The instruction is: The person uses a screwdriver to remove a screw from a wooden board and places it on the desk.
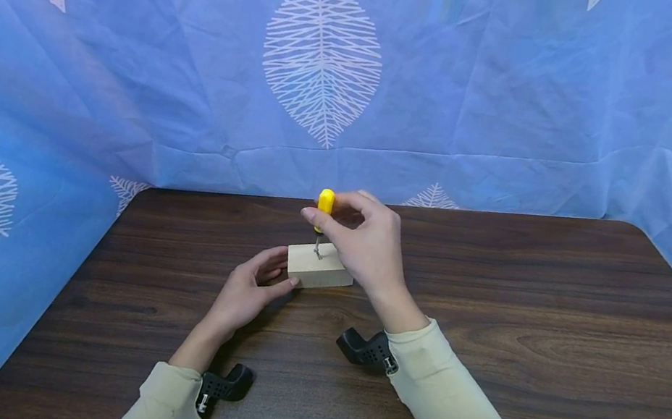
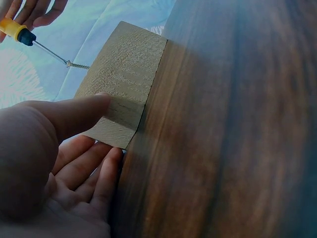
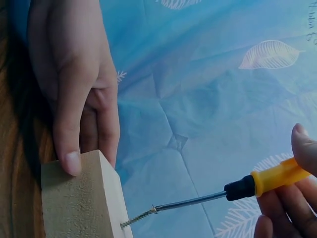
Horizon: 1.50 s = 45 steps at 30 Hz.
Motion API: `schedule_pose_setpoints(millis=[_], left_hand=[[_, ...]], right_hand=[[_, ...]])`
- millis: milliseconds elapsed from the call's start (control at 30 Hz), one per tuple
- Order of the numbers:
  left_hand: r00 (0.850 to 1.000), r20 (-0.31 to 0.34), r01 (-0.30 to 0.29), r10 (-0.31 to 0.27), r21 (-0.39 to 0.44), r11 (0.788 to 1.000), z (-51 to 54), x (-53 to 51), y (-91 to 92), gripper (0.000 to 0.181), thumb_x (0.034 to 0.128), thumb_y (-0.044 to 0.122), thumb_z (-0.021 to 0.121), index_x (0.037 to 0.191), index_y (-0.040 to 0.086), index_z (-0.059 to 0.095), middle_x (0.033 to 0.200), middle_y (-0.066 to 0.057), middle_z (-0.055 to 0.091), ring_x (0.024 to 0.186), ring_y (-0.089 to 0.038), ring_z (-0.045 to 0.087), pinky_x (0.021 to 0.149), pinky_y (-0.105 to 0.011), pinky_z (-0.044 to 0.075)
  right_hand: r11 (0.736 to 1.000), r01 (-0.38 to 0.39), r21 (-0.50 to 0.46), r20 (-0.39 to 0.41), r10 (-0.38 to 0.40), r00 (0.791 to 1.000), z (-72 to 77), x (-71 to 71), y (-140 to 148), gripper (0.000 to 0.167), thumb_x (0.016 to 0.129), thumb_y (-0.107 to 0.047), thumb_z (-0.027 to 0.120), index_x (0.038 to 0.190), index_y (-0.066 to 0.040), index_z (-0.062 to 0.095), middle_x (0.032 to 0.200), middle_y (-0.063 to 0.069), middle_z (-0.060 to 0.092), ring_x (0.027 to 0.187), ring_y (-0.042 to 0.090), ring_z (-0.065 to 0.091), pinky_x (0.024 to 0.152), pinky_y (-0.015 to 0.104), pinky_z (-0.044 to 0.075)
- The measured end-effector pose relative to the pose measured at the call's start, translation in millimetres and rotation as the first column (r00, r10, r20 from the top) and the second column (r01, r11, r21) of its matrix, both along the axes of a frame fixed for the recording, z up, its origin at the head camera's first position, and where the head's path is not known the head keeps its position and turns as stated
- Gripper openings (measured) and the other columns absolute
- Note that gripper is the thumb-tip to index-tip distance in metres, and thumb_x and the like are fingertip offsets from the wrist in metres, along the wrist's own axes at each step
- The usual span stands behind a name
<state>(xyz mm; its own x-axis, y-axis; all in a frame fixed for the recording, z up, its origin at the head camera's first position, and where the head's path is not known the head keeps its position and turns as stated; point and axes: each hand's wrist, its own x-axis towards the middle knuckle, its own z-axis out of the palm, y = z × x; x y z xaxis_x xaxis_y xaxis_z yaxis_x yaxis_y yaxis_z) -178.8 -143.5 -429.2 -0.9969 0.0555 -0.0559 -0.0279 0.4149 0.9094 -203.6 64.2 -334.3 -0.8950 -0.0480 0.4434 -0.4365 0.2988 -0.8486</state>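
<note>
A pale wooden block (image 1: pixel 318 277) lies on the dark table. My left hand (image 1: pixel 243 297) holds it at its left end, the thumb (image 2: pixel 81 111) on the near side and the fingers around the end. A threaded screw (image 3: pixel 138 218) stands out of the block's top face, leaning somewhat. My right hand (image 1: pixel 373 245) grips the yellow handle of a screwdriver (image 3: pixel 280 177) between thumb and fingers. Its metal shaft runs down to the screw's head, and the tip meets it there. How deep the screw sits inside the wood is hidden.
The brown wood-grain table (image 1: pixel 519 341) spreads around the block, its far edge just behind my hands. Beyond it hangs a blue cloth (image 1: pixel 495 81) with white leaf prints. Black wrist devices (image 1: pixel 363 349) project from both sleeves.
</note>
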Motion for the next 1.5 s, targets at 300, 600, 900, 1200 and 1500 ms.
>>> schedule_pose_setpoints(millis=[300, 600, 900, 1200, 1500], left_hand=[[1.0, 0.003, -0.001, 0.001, 0.006, 1.0, 1.6, -0.7, 0.2, 0.06, 0.0999, 0.024, 0.08, 0.156, 0.024, 0.057, 0.158, -0.007, 0.059, 0.149, -0.03, 0.056, 0.126, -0.052, 0.045], [1.0, 0.006, -0.01, 0.01, -0.002, 1.0, 1.1, -3.2, 0.8, 0.06, 0.0995, 0.025, 0.081, 0.155, 0.024, 0.058, 0.158, -0.007, 0.059, 0.148, -0.03, 0.056, 0.125, -0.052, 0.046], [1.0, 0.005, -0.009, 0.009, -0.002, 1.0, 2.2, -3.2, 0.9, 0.061, 0.0989, 0.025, 0.081, 0.155, 0.024, 0.057, 0.158, -0.007, 0.059, 0.147, -0.03, 0.057, 0.124, -0.052, 0.047], [1.0, 0.006, -0.012, 0.013, -0.005, 1.0, 3.2, -3.1, 1.1, 0.061, 0.0989, 0.025, 0.081, 0.155, 0.024, 0.058, 0.158, -0.008, 0.06, 0.147, -0.031, 0.058, 0.124, -0.053, 0.048], [1.0, -0.003, -0.004, 0.004, 0.005, 1.0, -0.5, -0.7, -0.7, 0.061, 0.0992, 0.025, 0.081, 0.155, 0.025, 0.058, 0.157, -0.007, 0.06, 0.147, -0.031, 0.057, 0.124, -0.052, 0.048]], right_hand=[[0.998, 0.005, -0.059, 0.023, -0.004, 1.0, 0.5, 0.8, -1, 0.032, 0.086, -0.027, 0.094, 0.099, -0.012, 0.07, 0.096, 0.003, 0.077, 0.085, 0.016, 0.074, 0.078, 0.033, 0.062], [0.999, -0.002, -0.049, 0.002, 0.002, 1.0, 1.3, 0.5, -2, 0.027, 0.088, -0.025, 0.092, 0.098, -0.011, 0.073, 0.098, 0.004, 0.079, 0.087, 0.017, 0.075, 0.077, 0.031, 0.061], [1.0, -0.02, -0.02, 0.002, 0.02, 1.0, 1.9, 0.5, -2, 0.017, 0.095, -0.022, 0.086, 0.106, -0.011, 0.078, 0.1, 0.003, 0.082, 0.094, 0.017, 0.078, 0.089, 0.039, 0.063], [0.999, -0.036, 0.016, 0.035, 0.036, 0.999, 6.3, 3.5, -3, 0.019, 0.099, -0.021, 0.08, 0.115, -0.011, 0.078, 0.109, 0.004, 0.083, 0.1, 0.02, 0.079, 0.095, 0.043, 0.063], [1.0, 0.007, -0.028, -0.024, -0.007, 1.0, 12.9, 2.9, 16, 0.022, 0.097, -0.017, 0.082, 0.116, -0.006, 0.079, 0.107, 0.009, 0.082, 0.096, 0.019, 0.079, 0.089, 0.032, 0.066]])
